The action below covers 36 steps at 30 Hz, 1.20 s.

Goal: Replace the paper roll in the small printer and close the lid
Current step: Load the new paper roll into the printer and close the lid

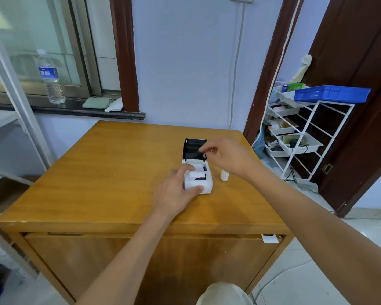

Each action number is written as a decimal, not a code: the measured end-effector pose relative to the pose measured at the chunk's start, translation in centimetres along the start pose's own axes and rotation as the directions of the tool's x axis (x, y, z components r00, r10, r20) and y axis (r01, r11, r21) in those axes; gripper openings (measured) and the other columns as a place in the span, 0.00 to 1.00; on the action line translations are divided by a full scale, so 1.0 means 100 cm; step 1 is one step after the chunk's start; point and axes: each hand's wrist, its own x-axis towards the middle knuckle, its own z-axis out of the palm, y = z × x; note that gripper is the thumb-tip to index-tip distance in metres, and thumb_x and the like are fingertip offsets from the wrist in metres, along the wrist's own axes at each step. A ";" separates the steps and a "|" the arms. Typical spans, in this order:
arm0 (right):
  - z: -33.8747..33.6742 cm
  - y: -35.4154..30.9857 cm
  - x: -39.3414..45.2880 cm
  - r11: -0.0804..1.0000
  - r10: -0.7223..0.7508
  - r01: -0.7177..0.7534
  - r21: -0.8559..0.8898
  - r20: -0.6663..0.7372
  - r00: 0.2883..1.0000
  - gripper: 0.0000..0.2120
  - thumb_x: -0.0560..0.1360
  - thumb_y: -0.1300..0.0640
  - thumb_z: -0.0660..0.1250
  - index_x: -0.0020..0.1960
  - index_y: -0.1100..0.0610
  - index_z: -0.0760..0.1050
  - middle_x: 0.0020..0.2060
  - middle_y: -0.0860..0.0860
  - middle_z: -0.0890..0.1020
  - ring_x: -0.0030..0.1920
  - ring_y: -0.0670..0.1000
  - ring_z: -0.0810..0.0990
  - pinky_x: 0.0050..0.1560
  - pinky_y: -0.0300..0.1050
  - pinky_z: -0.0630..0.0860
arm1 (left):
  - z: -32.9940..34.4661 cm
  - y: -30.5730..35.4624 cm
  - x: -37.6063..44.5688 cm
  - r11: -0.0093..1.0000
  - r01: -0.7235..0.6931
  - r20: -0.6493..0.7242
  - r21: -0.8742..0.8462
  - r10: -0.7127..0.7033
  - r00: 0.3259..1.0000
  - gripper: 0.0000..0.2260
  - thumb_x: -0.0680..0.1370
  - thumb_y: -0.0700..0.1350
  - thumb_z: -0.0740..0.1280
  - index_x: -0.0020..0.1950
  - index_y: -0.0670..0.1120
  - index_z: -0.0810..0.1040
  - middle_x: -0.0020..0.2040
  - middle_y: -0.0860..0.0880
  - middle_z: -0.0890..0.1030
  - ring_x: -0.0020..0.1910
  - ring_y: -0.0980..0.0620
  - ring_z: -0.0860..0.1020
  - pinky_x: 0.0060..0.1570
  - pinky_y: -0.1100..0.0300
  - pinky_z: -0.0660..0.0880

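A small white printer (201, 180) sits on the wooden cabinet top (110, 172), its black lid (193, 148) standing open and upright at the back. My left hand (176, 192) grips the printer's left side and front corner. My right hand (223, 155) hovers at the lid's right edge with thumb and forefinger pinched near it; whether they touch the lid I cannot tell. A white paper roll (224, 175) stands on the cabinet just right of the printer, partly behind my right wrist. White paper shows inside the open compartment.
A water bottle (51, 78) and folded cloths (101, 103) rest on the window sill at back left. A white wire rack (299, 137) with a blue tray (332, 93) stands to the right, beside a dark door.
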 end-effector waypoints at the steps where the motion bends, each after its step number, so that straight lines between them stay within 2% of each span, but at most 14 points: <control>1: -0.003 0.002 0.006 0.999 0.034 -0.034 0.018 -0.048 0.998 0.14 0.81 0.58 0.65 0.62 0.48 0.85 0.55 0.47 0.85 0.54 0.50 0.83 0.56 0.52 0.80 | 0.000 0.000 0.000 1.000 0.001 0.003 -0.010 -0.001 1.000 0.22 0.74 0.63 0.70 0.66 0.63 0.69 0.62 0.51 0.78 0.46 0.47 0.80 0.40 0.55 0.73; 3: -0.004 0.005 0.016 0.997 0.077 -0.078 -0.003 -0.060 0.995 0.17 0.82 0.59 0.63 0.67 0.49 0.82 0.59 0.51 0.84 0.58 0.53 0.82 0.59 0.52 0.79 | 0.001 -0.001 0.002 1.000 -0.007 0.006 -0.017 0.007 1.000 0.22 0.74 0.63 0.70 0.66 0.63 0.69 0.62 0.51 0.78 0.46 0.47 0.80 0.39 0.55 0.72; 6: 0.003 0.006 0.028 0.994 0.099 -0.097 -0.041 0.030 0.995 0.21 0.85 0.57 0.60 0.76 0.52 0.74 0.71 0.54 0.79 0.69 0.56 0.78 0.66 0.52 0.76 | 0.003 -0.003 0.002 0.999 -0.032 -0.004 -0.002 0.032 0.999 0.22 0.74 0.63 0.69 0.66 0.64 0.68 0.62 0.52 0.79 0.45 0.46 0.80 0.38 0.55 0.72; 8: 0.010 0.005 0.034 0.993 0.111 -0.107 -0.053 0.071 0.991 0.18 0.85 0.56 0.59 0.73 0.55 0.76 0.68 0.55 0.81 0.67 0.58 0.79 0.64 0.55 0.78 | 0.003 -0.003 0.002 0.999 -0.033 -0.008 0.006 0.033 0.999 0.22 0.74 0.64 0.69 0.65 0.64 0.67 0.62 0.52 0.79 0.45 0.46 0.80 0.38 0.55 0.73; 10: 0.016 0.004 0.040 0.991 0.113 -0.106 -0.083 0.079 0.990 0.13 0.83 0.56 0.59 0.61 0.57 0.80 0.55 0.55 0.85 0.57 0.59 0.82 0.54 0.57 0.81 | 0.003 -0.002 0.002 1.000 -0.026 -0.012 0.012 0.027 1.000 0.22 0.74 0.65 0.69 0.65 0.64 0.67 0.60 0.52 0.79 0.44 0.47 0.79 0.37 0.55 0.72; 12: 0.018 0.004 0.042 0.989 0.120 -0.115 -0.097 0.040 0.992 0.12 0.82 0.56 0.60 0.56 0.55 0.82 0.49 0.53 0.86 0.51 0.57 0.83 0.49 0.56 0.82 | 0.002 -0.001 0.002 1.000 -0.024 -0.011 0.018 0.025 1.000 0.22 0.74 0.65 0.69 0.64 0.63 0.66 0.59 0.53 0.80 0.43 0.47 0.79 0.35 0.56 0.70; 14: 0.016 0.003 0.041 0.987 0.116 -0.117 -0.108 -0.013 0.993 0.12 0.82 0.55 0.62 0.56 0.51 0.84 0.48 0.49 0.87 0.49 0.54 0.83 0.48 0.54 0.82 | 0.001 -0.001 0.002 1.000 -0.018 -0.004 0.014 0.018 1.000 0.22 0.74 0.65 0.69 0.63 0.64 0.65 0.60 0.53 0.79 0.44 0.47 0.79 0.35 0.56 0.69; 17: 0.013 0.002 0.034 0.991 0.083 -0.085 -0.100 -0.019 0.996 0.10 0.81 0.53 0.65 0.56 0.48 0.85 0.48 0.47 0.87 0.49 0.51 0.83 0.47 0.53 0.82 | 0.000 0.000 0.002 1.000 -0.010 0.003 0.014 0.010 1.000 0.22 0.74 0.64 0.69 0.62 0.63 0.64 0.57 0.53 0.79 0.44 0.47 0.79 0.35 0.56 0.68; 23: 0.010 0.004 0.021 0.994 -0.005 0.013 -0.109 0.071 0.997 0.03 0.79 0.52 0.71 0.51 0.49 0.82 0.50 0.45 0.85 0.54 0.50 0.82 0.51 0.54 0.81 | -0.001 0.003 0.001 0.999 -0.021 -0.006 0.031 0.021 1.000 0.20 0.75 0.63 0.70 0.60 0.61 0.65 0.49 0.55 0.74 0.38 0.48 0.76 0.30 0.56 0.64; 26: 0.013 0.003 0.012 0.982 -0.056 0.082 -0.169 0.152 0.987 0.04 0.78 0.52 0.72 0.53 0.49 0.81 0.53 0.45 0.83 0.54 0.49 0.81 0.49 0.49 0.78 | -0.002 0.004 0.000 0.999 -0.019 -0.016 0.030 0.020 1.000 0.20 0.75 0.63 0.70 0.60 0.60 0.66 0.40 0.56 0.72 0.33 0.51 0.73 0.28 0.57 0.61; 29: 0.018 0.002 0.008 0.976 -0.077 0.106 -0.190 0.157 0.985 0.05 0.80 0.49 0.70 0.52 0.48 0.82 0.54 0.44 0.82 0.53 0.48 0.79 0.47 0.47 0.76 | -0.002 0.005 -0.001 1.000 -0.009 -0.027 0.026 0.010 1.000 0.20 0.75 0.62 0.71 0.60 0.59 0.67 0.34 0.57 0.68 0.30 0.55 0.70 0.27 0.57 0.60; 33: 0.017 0.003 0.014 0.991 -0.046 0.067 -0.120 0.171 0.984 0.03 0.79 0.50 0.72 0.49 0.48 0.83 0.51 0.43 0.80 0.54 0.49 0.79 0.51 0.50 0.79 | -0.003 0.006 -0.001 0.999 0.007 -0.016 0.035 -0.007 1.000 0.21 0.74 0.63 0.71 0.60 0.59 0.66 0.35 0.56 0.72 0.31 0.54 0.72 0.28 0.56 0.62; 36: 0.014 0.002 0.026 0.994 -0.009 0.033 -0.100 0.229 0.973 0.03 0.78 0.52 0.73 0.50 0.51 0.83 0.51 0.45 0.80 0.57 0.50 0.79 0.51 0.49 0.77 | -0.002 0.005 0.000 0.999 0.034 -0.014 -0.027 -0.035 0.999 0.26 0.72 0.63 0.73 0.61 0.60 0.62 0.48 0.55 0.82 0.39 0.48 0.80 0.32 0.54 0.71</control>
